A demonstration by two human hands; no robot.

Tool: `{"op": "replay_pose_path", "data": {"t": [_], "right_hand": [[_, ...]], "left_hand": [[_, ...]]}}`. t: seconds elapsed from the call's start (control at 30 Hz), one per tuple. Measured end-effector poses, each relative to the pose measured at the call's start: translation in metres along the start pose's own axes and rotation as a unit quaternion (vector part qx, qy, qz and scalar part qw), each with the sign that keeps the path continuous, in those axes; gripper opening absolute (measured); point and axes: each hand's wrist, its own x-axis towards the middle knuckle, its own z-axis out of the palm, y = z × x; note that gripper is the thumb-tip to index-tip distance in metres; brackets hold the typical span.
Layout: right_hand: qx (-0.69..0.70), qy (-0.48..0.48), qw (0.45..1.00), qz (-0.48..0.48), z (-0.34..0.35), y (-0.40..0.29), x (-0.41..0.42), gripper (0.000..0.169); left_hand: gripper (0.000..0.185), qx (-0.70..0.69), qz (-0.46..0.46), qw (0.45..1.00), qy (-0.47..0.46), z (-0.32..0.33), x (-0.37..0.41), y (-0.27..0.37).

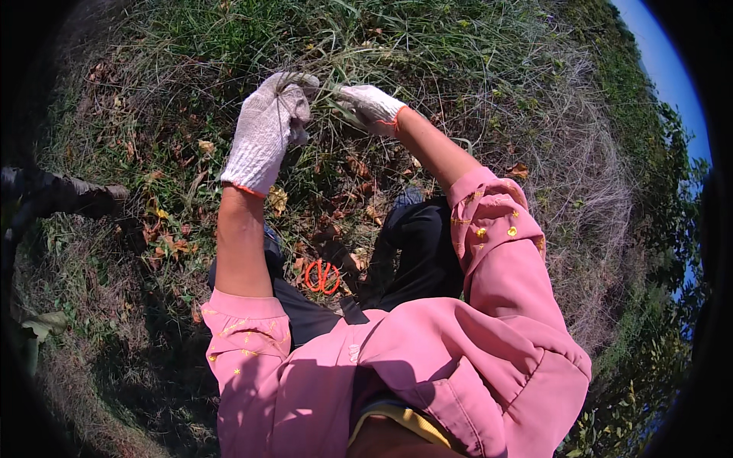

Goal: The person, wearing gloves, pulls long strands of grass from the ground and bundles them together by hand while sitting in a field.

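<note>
My left hand (266,123), in a white knitted glove with an orange cuff edge, is curled around thin grass stems at the upper middle. Just right of it, my right hand (369,106) in a matching glove has its fingers closed on green grass blades (343,109). The two hands are a short way apart, with grass between and beyond them. Red-orange looped handles, seemingly of scissors (322,277), lie on the ground between my legs; their blades cannot be made out. The fingertips of both hands are partly hidden by grass.
Dense green grass (435,34) grows beyond my hands, with dry, wispy grass (584,143) to the right. Brown fallen leaves (172,246) lie on the ground. A rough branch or trunk (74,192) juts in from the left. Leafy bushes (670,229) stand at the far right.
</note>
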Motion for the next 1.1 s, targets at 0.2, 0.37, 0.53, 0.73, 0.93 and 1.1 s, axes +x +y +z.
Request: {"op": "replay_pose_path", "data": {"t": [0.2,0.37,0.53,0.73,0.93,1.1], "right_hand": [[0.388,0.008,0.884,0.259,0.013,-0.020,0.013,0.022],[0.355,-0.028,0.852,0.382,-0.009,-0.051,0.020,0.021],[0.467,0.023,0.777,0.422,-0.028,-0.081,0.020,0.017],[0.454,0.046,0.786,0.417,-0.038,-0.100,0.001,0.015],[0.396,0.036,0.809,0.432,-0.052,-0.104,-0.034,0.017],[0.334,0.089,0.841,0.416,-0.046,-0.103,-0.054,0.020]], "left_hand": [[0.025,-0.074,0.042,0.995,0.044,-0.002,-0.001,0.006],[0.018,-0.114,0.130,0.977,0.128,-0.020,0.003,0.002],[0.020,-0.080,0.157,0.972,0.158,-0.009,-0.005,0.003],[0.019,-0.029,0.157,0.981,0.114,-0.009,-0.016,-0.002],[0.030,0.210,0.096,0.973,-0.012,0.007,-0.036,-0.012],[0.048,0.300,0.157,0.929,-0.146,0.012,-0.034,-0.039]]}}
